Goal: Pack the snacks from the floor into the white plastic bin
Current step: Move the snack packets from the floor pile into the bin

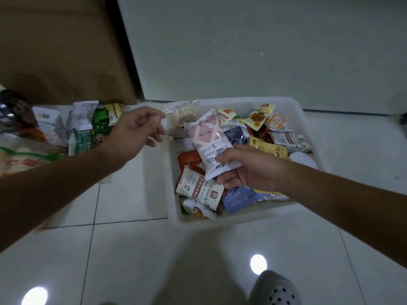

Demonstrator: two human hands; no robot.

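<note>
1. Nearest me, my right hand (248,172) grips the lower end of a pink-patterned packet (208,133), fingers (226,180) curled under it and thumb on top. The packet hangs over the middle of the white plastic bin (231,217) and is not yet let go.
2. The bin sits on the floor tiles and is already heaped with packets from wall to wall, so I judge a good part of the packing done.
3. At the bin's left rim, my left hand (134,130) pinches a clear packet (181,113) between thumb and fingertips, holding it just over the edge.
4. Farther left, a pile of snacks (81,128) lies on the floor in front of a cardboard box (61,51) — these are left to move, and it looks like several more trips.
</note>
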